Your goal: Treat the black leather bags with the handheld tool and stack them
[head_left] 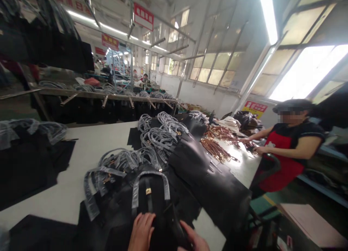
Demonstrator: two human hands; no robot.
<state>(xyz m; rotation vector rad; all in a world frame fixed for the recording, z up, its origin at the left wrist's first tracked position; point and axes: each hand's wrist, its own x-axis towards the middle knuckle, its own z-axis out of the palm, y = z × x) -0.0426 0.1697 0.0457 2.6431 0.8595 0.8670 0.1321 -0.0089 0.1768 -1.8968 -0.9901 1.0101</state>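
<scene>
A black handbag (160,196) lies in front of me, its handle in clear plastic wrap and a small gold clasp (148,191) on its strap. Across the bag's front rests my left hand (143,231), fingers lying against the black material just below the clasp. My right hand (194,239) is at the bag's right side edge, partly cut off by the frame, with its fingers around that edge. Behind the bag, more black bags with wrapped handles (130,157) are piled close together.
A co-worker in a red apron (284,157) handles brown straps (217,149) at the table's far right. Black bags (24,157) lie on the left of the white table (72,182). A metal rack (108,96) stands behind. Flat cardboard (312,222) is at lower right.
</scene>
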